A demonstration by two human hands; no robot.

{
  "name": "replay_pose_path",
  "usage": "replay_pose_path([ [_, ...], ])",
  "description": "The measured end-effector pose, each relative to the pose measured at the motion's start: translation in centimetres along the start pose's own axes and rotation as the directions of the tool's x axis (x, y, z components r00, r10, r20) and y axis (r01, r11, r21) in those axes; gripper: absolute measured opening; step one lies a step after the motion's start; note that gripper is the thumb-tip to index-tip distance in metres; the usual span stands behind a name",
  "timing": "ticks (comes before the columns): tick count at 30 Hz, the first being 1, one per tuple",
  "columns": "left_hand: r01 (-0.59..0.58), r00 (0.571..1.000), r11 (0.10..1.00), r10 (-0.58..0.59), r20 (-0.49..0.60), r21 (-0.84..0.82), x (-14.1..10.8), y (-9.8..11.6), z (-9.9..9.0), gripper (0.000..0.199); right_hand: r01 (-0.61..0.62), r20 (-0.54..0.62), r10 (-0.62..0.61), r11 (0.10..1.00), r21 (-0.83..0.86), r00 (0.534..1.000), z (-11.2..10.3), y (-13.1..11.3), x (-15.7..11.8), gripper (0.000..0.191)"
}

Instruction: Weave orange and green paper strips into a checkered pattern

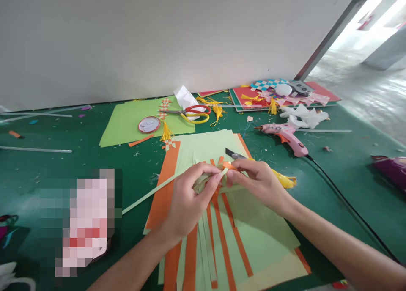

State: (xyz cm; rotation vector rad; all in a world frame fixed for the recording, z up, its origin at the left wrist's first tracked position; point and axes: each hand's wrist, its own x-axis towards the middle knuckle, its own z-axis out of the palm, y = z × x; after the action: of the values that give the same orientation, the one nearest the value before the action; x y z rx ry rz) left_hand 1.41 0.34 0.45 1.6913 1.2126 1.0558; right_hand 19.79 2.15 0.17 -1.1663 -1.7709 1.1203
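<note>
Above a pile of pale green and orange paper sheets (269,240), my left hand (190,193) pinches a pale green paper strip (149,196), whose long tail runs out to the left. My right hand (258,179) is closed on an orange paper strip (229,166), which meets the green one between my fingertips. Fingers partly hide the joint. Several loose orange strips (222,240) and green strips fan out below my hands. Behind my right hand lies a craft knife (234,153), its middle hidden; something yellow (285,179) shows beyond that hand.
A pink glue gun (288,136) lies at right, its black cord (349,210) running toward me. Scissors (196,113), a round tin (149,125) and yellow tassels (218,111) lie at the back, below a grey wall (142,41). A blurred-out pink object (89,223) is at left.
</note>
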Motion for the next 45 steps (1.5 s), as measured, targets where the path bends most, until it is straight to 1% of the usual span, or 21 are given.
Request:
replay_pose_path([
  [3, 0.042, 0.999, 0.999, -0.042, 0.005, -0.017, -0.04, -0.06, 0.00, 0.009, -0.010, -0.046, 0.010, 1.000, 0.007, 0.999, -0.22, -0.03, -0.04, 0.033],
  [5, 0.057, 0.998, 0.998, -0.057, 0.013, -0.023, 0.01, -0.19, 0.11, 0.013, -0.024, -0.053, 0.024, 1.000, 0.012, 0.998, -0.34, 0.00, -0.07, 0.035],
  [11, 0.095, 0.994, 0.985, -0.101, -0.038, -0.141, 0.31, -0.67, 0.69, 0.025, -0.022, -0.024, 0.022, 1.000, -0.019, 0.999, -0.26, 0.07, -0.04, 0.036],
  [13, 0.120, 0.992, 0.979, -0.124, -0.009, -0.165, 0.35, -0.64, 0.70, 0.033, -0.016, 0.000, 0.016, 0.999, -0.038, 1.000, -0.16, 0.07, -0.04, 0.034],
  [14, 0.133, 0.991, 0.978, -0.132, 0.017, -0.160, 0.37, -0.59, 0.67, 0.034, -0.016, 0.012, 0.017, 0.999, -0.046, 1.000, -0.11, 0.08, -0.04, 0.033],
  [17, 0.150, 0.988, 0.982, -0.144, 0.065, -0.112, 0.41, -0.49, 0.55, 0.025, -0.015, 0.039, 0.018, 0.997, -0.076, 0.999, -0.04, 0.10, -0.07, 0.030],
  [20, 0.151, 0.988, 0.982, -0.145, 0.058, -0.110, 0.50, -0.56, 0.50, 0.020, 0.006, 0.039, -0.002, 0.994, -0.114, 0.999, -0.06, 0.11, -0.07, 0.029],
  [23, 0.167, 0.985, 0.976, -0.160, 0.057, -0.143, 0.63, -0.69, 0.48, 0.016, 0.017, 0.011, -0.016, 0.994, -0.108, 1.000, -0.08, 0.13, -0.07, 0.028],
  [25, 0.184, 0.982, 0.968, -0.175, 0.065, -0.171, 0.69, -0.73, 0.44, 0.013, 0.004, -0.007, -0.004, 0.998, -0.062, 1.000, -0.05, 0.14, -0.10, 0.024],
  [27, 0.202, 0.979, 0.958, -0.190, 0.078, -0.203, 0.73, -0.70, 0.39, 0.011, -0.029, 0.006, 0.029, 0.998, 0.050, 1.000, -0.01, 0.10, -0.14, 0.018],
  [29, 0.213, 0.977, 0.951, -0.201, 0.077, -0.226, 0.75, -0.62, 0.33, 0.010, -0.082, 0.052, 0.072, 0.974, 0.212, 0.996, 0.01, 0.01, -0.15, 0.016],
  [31, 0.216, 0.976, 0.946, -0.208, 0.058, -0.241, 0.75, -0.52, 0.26, 0.009, -0.142, 0.102, 0.114, 0.929, 0.343, 0.988, -0.03, -0.08, -0.09, 0.017],
  [33, 0.216, 0.976, 0.945, -0.213, 0.038, -0.247, 0.73, -0.41, 0.18, 0.009, -0.186, 0.135, 0.143, 0.903, 0.388, 0.980, -0.14, -0.11, 0.00, 0.020],
  [35, 0.211, 0.977, 0.947, -0.210, 0.033, -0.244, 0.70, -0.29, 0.11, 0.009, -0.205, 0.141, 0.164, 0.908, 0.366, 0.976, -0.27, -0.05, 0.08, 0.024],
  [37, 0.213, 0.977, 0.949, -0.210, 0.040, -0.234, 0.67, -0.19, 0.09, 0.008, -0.200, 0.135, 0.166, 0.931, 0.305, 0.977, -0.35, 0.07, 0.12, 0.026],
  [39, 0.228, 0.974, 0.944, -0.219, 0.063, -0.237, 0.66, -0.15, 0.12, 0.007, -0.162, 0.116, 0.139, 0.961, 0.223, 0.983, -0.34, 0.16, 0.11, 0.027],
  [41, 0.260, 0.965, 0.926, -0.237, 0.115, -0.275, 0.66, -0.15, 0.20, 0.007, -0.105, 0.095, 0.092, 0.984, 0.141, 0.991, -0.26, 0.16, 0.04, 0.027],
  [43, 0.302, 0.951, 0.893, -0.255, 0.177, -0.334, 0.69, -0.15, 0.26, 0.011, -0.050, 0.079, 0.044, 0.996, 0.072, 0.996, -0.16, 0.09, -0.02, 0.025],
  [45, 0.333, 0.940, 0.865, -0.272, 0.207, -0.375, 0.75, -0.11, 0.30, 0.015, -0.020, 0.067, 0.018, 1.000, 0.016, 0.998, -0.09, -0.02, -0.06, 0.023],
])
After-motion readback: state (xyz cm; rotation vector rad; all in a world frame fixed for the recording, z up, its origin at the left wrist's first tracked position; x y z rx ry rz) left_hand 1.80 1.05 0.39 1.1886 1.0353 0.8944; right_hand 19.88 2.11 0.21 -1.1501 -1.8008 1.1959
